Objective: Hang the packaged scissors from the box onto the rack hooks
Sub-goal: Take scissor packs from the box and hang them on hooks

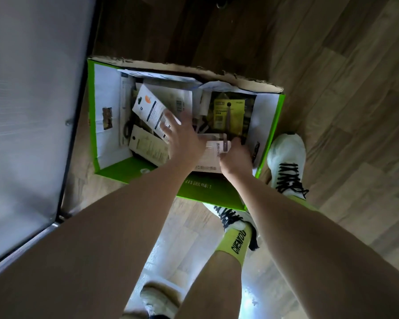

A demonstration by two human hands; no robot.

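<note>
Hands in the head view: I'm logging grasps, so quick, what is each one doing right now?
Left hand: open, fingers spread over the packages in the box.
Right hand: gripping a pale flat package.

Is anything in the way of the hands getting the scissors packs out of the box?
No. The box is open on top, and both hands are already inside: the left hand reaches over the packs, and the right hand grips a pale pack.

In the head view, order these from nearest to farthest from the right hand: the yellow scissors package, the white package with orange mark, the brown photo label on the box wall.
1. Yellow scissors package, just beyond the right hand.
2. White package with orange mark, left of centre.
3. Brown photo label, far left wall.
</note>
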